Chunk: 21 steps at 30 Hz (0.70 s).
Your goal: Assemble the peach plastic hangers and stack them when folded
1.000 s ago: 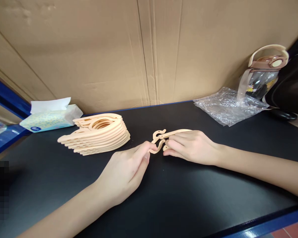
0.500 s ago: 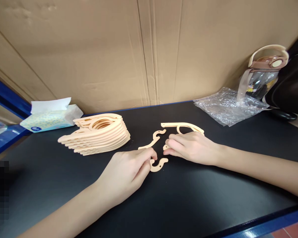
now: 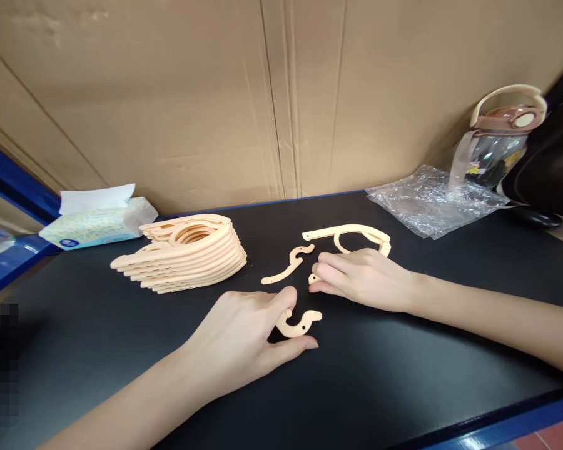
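Note:
My left hand [image 3: 246, 337] is curled around a cream plastic hook piece [image 3: 299, 328]. Its thumb stretches along the near side, and the hook's other end is hidden under the hand. My right hand [image 3: 356, 278] has its fingers closed on a cream folding clothes hanger [image 3: 344, 231]. The hanger's long arm and ring show behind the knuckles, and a small holed end sticks out at the fingertips. Between and beyond the hands, a second hook piece [image 3: 288, 269] lies loose on the black table.
A stack of matching hangers [image 3: 192, 256] stands at left, beside a tissue pack [image 3: 96, 222]. Crumpled clear plastic [image 3: 426, 200] lies at right near a drink bottle [image 3: 502, 150]. A cardboard panel [image 3: 192, 106] rises along the back edge.
The left-hand hook piece has shifted slightly nearer, and my left thumb has spread away from the index finger. The hanger at my right hand has turned a little, showing more of its right end.

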Available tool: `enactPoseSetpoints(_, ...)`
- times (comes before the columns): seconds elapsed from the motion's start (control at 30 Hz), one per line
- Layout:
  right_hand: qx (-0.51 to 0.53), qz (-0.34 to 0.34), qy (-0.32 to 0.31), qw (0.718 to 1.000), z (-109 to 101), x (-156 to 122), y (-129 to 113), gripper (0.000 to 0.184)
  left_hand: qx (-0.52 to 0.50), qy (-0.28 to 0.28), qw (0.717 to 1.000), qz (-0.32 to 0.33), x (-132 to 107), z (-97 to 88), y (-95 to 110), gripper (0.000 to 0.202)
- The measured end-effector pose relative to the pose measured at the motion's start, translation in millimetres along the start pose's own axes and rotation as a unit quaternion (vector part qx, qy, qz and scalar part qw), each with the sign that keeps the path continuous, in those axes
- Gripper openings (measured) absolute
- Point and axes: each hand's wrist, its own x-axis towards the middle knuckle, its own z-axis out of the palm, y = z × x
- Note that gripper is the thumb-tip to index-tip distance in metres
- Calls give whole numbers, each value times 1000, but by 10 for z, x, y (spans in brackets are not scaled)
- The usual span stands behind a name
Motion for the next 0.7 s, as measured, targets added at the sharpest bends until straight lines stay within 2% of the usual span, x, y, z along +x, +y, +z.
enactPoseSetpoints(0.2, 6, 2, 4, 1000, -10, 20, 7, 37, -31, 17, 999, 4, 23, -44, 12, 33)
enactPoseSetpoints(0.43, 51, 1, -4, 999, -19, 17, -2, 30, -47, -1, 999, -16, 33, -34, 5, 26)
enactPoseSetpoints(0.7, 87, -66, -27, 994, -60, 24, -1, 25, -81, -38, 996, 19, 27, -41, 44, 21)
